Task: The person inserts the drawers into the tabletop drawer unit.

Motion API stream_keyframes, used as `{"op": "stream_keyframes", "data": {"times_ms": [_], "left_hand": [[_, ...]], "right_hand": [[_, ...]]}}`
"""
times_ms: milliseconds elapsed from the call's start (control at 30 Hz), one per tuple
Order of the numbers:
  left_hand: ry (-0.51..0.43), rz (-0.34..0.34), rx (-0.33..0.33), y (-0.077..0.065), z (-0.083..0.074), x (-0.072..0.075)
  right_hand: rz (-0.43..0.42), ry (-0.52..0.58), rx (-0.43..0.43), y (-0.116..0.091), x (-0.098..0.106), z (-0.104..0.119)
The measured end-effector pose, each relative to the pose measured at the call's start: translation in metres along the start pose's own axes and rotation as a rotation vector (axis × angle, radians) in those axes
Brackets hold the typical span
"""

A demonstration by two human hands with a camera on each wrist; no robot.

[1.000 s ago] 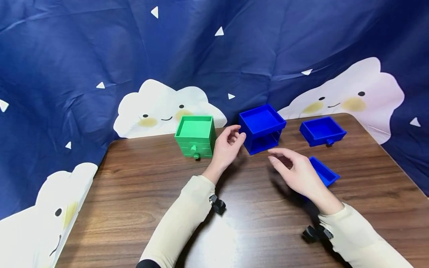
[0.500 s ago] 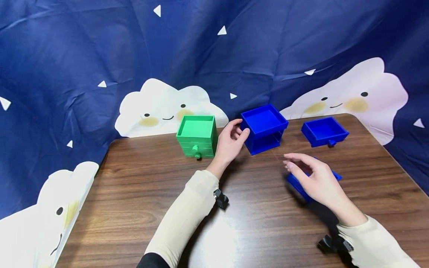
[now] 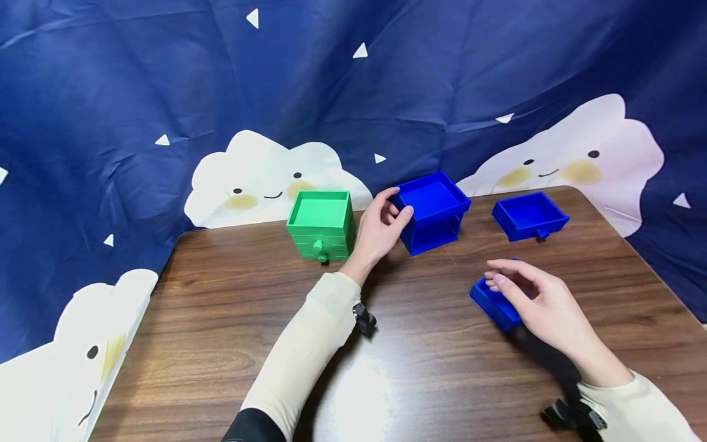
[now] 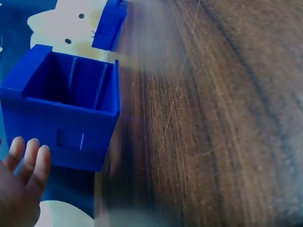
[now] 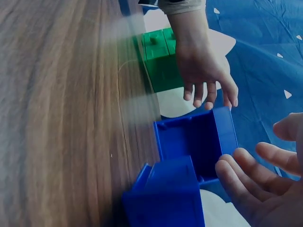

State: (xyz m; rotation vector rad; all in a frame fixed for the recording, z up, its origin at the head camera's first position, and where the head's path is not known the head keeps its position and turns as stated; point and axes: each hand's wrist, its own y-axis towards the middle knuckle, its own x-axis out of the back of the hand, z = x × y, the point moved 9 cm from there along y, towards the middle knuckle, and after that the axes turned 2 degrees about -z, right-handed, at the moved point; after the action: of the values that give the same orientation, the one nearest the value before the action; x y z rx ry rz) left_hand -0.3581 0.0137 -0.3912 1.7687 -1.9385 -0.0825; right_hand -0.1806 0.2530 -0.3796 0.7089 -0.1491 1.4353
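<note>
While the left hand (image 3: 381, 232) is at the left side of the blue box (image 3: 433, 210), its fingers are a bit bent, with a gap to the thumb, and it grips nothing that I can see. The tips are right by the wall, but I cannot tell if they touch. The right hand (image 3: 547, 307) is over the near blue drawer (image 3: 494, 307), fingers loose, thumb apart, holding nothing either. It hides part of that drawer, which lies on the tabletop (image 3: 221, 344), in front of the blue box and off to its right.

To do this bit well, I think the left hand should press lightly on the box so it does not slide. The right hand would do best to come down softly and pinch the drawer by two walls, not one corner, so it does not twist.

Farther out, the far blue drawer (image 3: 531, 215) sits to the right of the box, its knob (image 3: 542, 234) toward the person; try not to bump it. The green box (image 3: 320, 226) is just left of the left hand, so that arm should move gently too.
</note>
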Motion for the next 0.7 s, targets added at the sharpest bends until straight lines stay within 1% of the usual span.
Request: {"op": "stream_keyframes", "data": {"times_ms": [133, 200, 267, 300, 367, 433, 500, 533, 600, 700], "left_hand": [[0.055, 0.019, -0.004, 0.003, 0.001, -0.002], [0.072, 0.038, -0.003, 0.006, 0.005, -0.005], [0.103, 0.046, -0.007, 0.013, 0.021, -0.011], [0.111, 0.058, -0.003, 0.016, 0.025, -0.013], [0.135, 0.055, -0.010, 0.022, 0.041, -0.018], [0.142, 0.064, 0.000, 0.023, 0.043, -0.019], [0.121, 0.084, 0.012, 0.020, 0.031, -0.016], [0.116, 0.082, 0.014, 0.019, 0.028, -0.015], [0.102, 0.103, 0.033, 0.013, 0.012, -0.011], [0.112, 0.111, 0.046, 0.010, 0.006, -0.010]], "right_hand": [[-0.006, 0.007, -0.003, -0.005, 0.006, -0.004], [-0.012, 0.000, -0.002, -0.008, 0.010, -0.004], [-0.016, -0.016, -0.007, -0.011, 0.014, -0.005], [-0.017, -0.025, -0.011, -0.013, 0.015, -0.006], [-0.023, -0.040, -0.016, -0.016, 0.019, -0.007], [-0.032, -0.047, -0.018, -0.019, 0.022, -0.009], [-0.043, -0.046, -0.014, -0.021, 0.026, -0.011], [-0.051, -0.043, -0.009, -0.022, 0.028, -0.011], [-0.064, -0.044, 0.001, -0.025, 0.031, -0.012], [-0.079, -0.042, 0.005, -0.028, 0.036, -0.015]]}}
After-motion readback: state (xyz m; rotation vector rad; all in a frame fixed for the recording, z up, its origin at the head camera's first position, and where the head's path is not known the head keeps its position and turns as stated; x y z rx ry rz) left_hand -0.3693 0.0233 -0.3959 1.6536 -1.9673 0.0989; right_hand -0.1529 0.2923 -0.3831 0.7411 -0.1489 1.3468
